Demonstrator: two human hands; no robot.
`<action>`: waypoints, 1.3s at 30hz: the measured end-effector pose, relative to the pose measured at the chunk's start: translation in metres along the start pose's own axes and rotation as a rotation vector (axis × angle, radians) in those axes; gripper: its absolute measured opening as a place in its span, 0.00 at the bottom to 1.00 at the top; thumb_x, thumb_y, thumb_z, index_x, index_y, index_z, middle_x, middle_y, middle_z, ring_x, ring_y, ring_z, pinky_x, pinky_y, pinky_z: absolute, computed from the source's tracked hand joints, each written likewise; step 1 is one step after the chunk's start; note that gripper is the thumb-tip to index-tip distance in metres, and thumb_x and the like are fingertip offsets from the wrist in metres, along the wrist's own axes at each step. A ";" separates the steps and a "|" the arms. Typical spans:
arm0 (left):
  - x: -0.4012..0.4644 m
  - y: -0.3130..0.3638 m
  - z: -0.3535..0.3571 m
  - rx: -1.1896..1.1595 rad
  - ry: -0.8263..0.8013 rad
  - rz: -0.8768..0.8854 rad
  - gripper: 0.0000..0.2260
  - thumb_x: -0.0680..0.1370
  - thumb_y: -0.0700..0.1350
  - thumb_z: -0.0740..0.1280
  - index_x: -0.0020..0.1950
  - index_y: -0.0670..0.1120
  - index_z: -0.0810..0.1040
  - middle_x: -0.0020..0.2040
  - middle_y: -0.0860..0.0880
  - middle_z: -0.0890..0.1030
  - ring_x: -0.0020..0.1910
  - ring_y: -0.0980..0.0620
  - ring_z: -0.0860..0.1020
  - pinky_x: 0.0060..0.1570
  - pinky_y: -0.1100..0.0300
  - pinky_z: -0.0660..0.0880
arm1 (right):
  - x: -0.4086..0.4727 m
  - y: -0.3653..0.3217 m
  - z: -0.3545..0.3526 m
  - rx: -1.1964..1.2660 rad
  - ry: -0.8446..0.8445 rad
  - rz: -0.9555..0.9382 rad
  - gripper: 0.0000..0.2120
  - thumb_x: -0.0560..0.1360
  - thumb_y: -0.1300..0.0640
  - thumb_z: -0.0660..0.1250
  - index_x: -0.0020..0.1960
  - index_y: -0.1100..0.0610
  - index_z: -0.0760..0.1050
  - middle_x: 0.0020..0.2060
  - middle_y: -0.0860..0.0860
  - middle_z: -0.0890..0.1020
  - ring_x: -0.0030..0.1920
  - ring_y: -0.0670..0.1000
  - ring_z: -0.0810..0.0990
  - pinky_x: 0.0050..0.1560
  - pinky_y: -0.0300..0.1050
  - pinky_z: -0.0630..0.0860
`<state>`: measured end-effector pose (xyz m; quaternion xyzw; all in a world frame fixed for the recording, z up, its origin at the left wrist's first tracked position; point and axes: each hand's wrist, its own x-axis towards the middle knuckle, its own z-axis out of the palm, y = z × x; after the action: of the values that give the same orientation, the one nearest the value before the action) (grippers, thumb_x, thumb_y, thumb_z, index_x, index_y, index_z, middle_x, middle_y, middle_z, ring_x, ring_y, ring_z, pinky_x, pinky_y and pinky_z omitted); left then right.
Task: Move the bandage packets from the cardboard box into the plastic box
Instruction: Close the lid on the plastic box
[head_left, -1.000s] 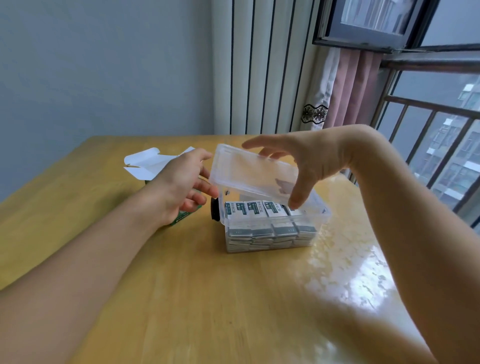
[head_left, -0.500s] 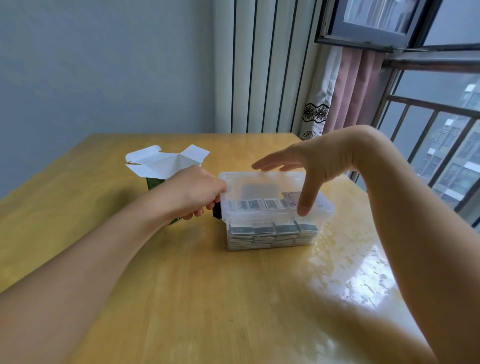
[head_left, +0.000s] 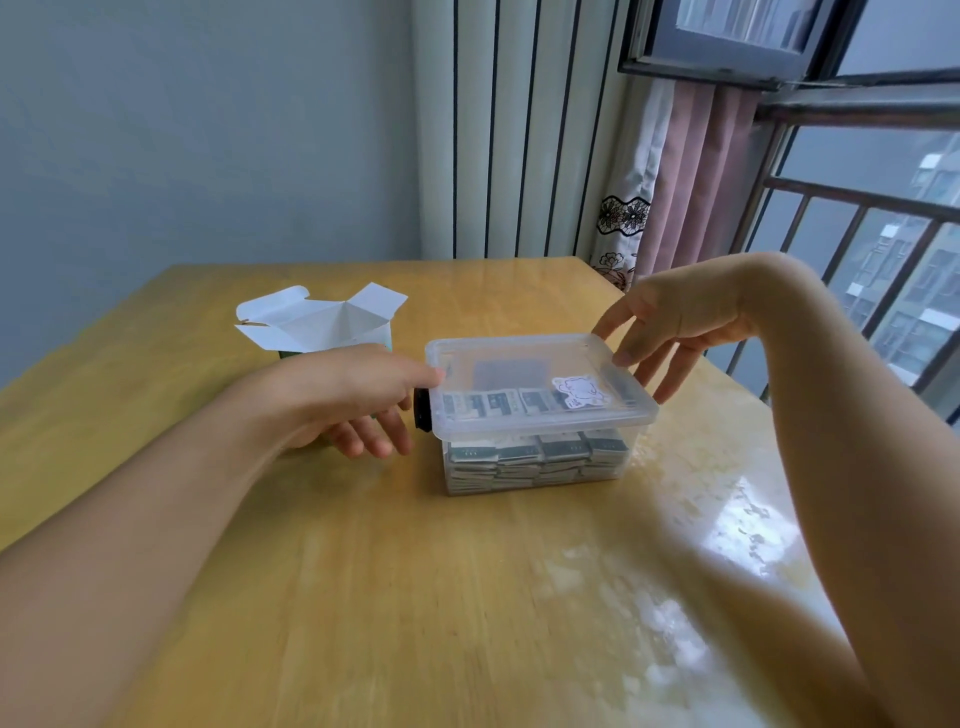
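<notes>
The lid (head_left: 540, 382) now lies flat on the plastic box (head_left: 537, 460), packets (head_left: 535, 457) stacked inside, at the surface's (head_left: 415, 597) centre. The right hand (head_left: 675, 325) has shifted to 3 o'clock, fingers straight, touching the lid's edge. The left hand (head_left: 353, 397), at 9 o'clock, has its fingers relaxed, one fingertip on the lid's corner. The cardboard box (head_left: 322, 322) stands open at 10 o'clock.

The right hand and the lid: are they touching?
Touching. The head view shows the right hand with straight fingertips resting on the far right edge of the lid.

Lots of yellow wood and clear plastic here
Honey-yellow table (head_left: 415, 597), see-through plastic box (head_left: 537, 415) of grey-green bandage packets (head_left: 535, 457), white-flapped cardboard box (head_left: 317, 319), pink curtain (head_left: 696, 176) with black floral trim.
</notes>
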<state>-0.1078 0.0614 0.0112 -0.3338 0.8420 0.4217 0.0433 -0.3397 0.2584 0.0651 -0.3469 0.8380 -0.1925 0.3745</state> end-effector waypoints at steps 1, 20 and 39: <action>-0.001 0.000 0.000 -0.027 -0.039 -0.006 0.21 0.82 0.59 0.61 0.58 0.43 0.80 0.42 0.42 0.86 0.25 0.52 0.75 0.21 0.63 0.67 | 0.001 0.001 0.002 0.025 -0.029 -0.008 0.24 0.74 0.67 0.70 0.69 0.57 0.73 0.55 0.61 0.85 0.53 0.63 0.85 0.46 0.58 0.84; -0.010 0.013 0.026 0.409 0.478 0.257 0.19 0.79 0.48 0.63 0.32 0.38 0.74 0.32 0.36 0.80 0.28 0.49 0.69 0.31 0.58 0.65 | -0.011 -0.037 0.024 -0.284 0.130 0.052 0.35 0.73 0.66 0.73 0.77 0.57 0.64 0.38 0.63 0.86 0.37 0.59 0.87 0.41 0.49 0.84; -0.031 0.015 0.012 0.292 0.473 0.255 0.22 0.80 0.54 0.60 0.32 0.42 0.71 0.32 0.42 0.78 0.30 0.46 0.71 0.32 0.56 0.68 | -0.032 -0.081 0.059 -0.935 0.606 -0.119 0.22 0.77 0.61 0.69 0.70 0.55 0.73 0.56 0.55 0.82 0.54 0.58 0.82 0.57 0.56 0.80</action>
<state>-0.0955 0.0928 0.0241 -0.3047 0.9155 0.2088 -0.1596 -0.2439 0.2228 0.0895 -0.4520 0.8833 0.0879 -0.0883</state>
